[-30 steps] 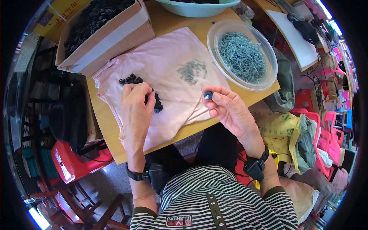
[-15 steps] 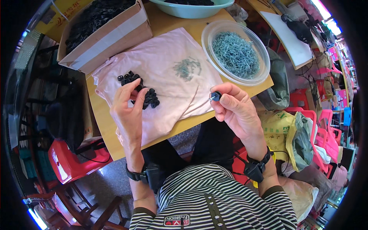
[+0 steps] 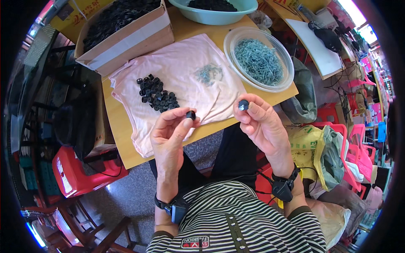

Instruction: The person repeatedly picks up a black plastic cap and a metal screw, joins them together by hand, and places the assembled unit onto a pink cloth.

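So the small black plastic piece (image 3: 191, 115) is stubby and rounded with a bit of gloss, pinched between the thumb and fingers of the left hand (image 3: 171, 137), right out at the tips. The right hand (image 3: 266, 122) is clamped thumb-to-fingers on a dark round piece (image 3: 243, 105) with a bright, shiny middle; too small to tell what that middle is. Both hands are near the table's edge, just apart from each other. Past the left fingertips there's a loose pile of black plastic parts (image 3: 158, 95), chunky little things, some ring-like, on a soft, wrinkled pink cloth (image 3: 181, 59). Thin silvery screws (image 3: 209, 74) lie scattered on it too, and loads more fill the round clear plastic tub (image 3: 288, 75). The table (image 3: 122, 141) is smooth yellowish wood.
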Available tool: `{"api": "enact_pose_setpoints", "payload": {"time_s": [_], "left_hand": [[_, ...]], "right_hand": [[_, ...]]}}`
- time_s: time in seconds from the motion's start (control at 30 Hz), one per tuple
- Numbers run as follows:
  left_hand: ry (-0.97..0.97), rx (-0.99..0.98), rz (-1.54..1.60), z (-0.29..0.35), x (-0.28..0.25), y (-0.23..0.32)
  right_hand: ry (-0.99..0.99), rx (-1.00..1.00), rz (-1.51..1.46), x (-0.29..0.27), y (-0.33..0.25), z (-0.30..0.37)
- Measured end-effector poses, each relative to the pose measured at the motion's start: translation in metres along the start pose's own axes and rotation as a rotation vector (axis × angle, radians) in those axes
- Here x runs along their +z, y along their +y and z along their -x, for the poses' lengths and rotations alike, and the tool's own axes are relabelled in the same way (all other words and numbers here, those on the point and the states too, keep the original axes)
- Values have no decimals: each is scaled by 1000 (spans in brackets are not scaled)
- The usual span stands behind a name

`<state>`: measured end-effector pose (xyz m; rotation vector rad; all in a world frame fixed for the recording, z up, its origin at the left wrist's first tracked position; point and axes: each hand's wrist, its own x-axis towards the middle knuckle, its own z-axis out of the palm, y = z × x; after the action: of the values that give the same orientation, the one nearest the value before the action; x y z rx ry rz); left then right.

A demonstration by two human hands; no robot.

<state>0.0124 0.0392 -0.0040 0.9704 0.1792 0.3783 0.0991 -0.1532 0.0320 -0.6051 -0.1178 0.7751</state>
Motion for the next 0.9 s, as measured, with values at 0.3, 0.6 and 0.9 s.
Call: {"api": "enact_pose_setpoints", "payload": {"time_s": [0.3, 0.6, 0.9], "left_hand": [[-59, 3, 39, 16, 18, 1], [-91, 16, 106, 16, 15, -8], [-74, 65, 134, 14, 11, -14]], "right_hand": [[36, -251, 621, 24, 13, 14], [21, -602, 1128, 21, 21, 4], [-9, -669, 1269, 33, 19, 1]]}}
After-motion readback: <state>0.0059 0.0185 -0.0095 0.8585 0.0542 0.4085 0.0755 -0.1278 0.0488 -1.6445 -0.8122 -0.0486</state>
